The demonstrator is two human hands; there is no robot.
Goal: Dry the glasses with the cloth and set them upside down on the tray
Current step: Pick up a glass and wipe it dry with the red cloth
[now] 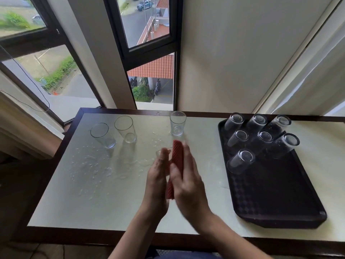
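Waiting on the wet table (112,202) are three upright glasses (125,128); centrally, one glass (161,152) is being gripped by the left hand (157,176) and wiped with the red cloth (177,156) pinched in the right hand (188,184). Inverting it onto the tray (270,195) is seemingly being called for next.

Clock centred mid-table, where left hand (158,176) and right hand (188,182) grip the held glass (162,152) and cloth (177,157) between them. 12: lone glass (177,126) upright, near, at the back edge; wall (224,62) behind. 10–11: two upright glasses (102,135) (126,128) side by side, narrow gap between. 8–9: table (112,202) open but wet, puddle (93,169). 6: front strip open to the edge. 1–2: seven upturned glasses (264,139) crowd the tray's far half, close-set. 3–4: tray (280,199) near half bare, raised rim to cross; open table strip between hands and tray.
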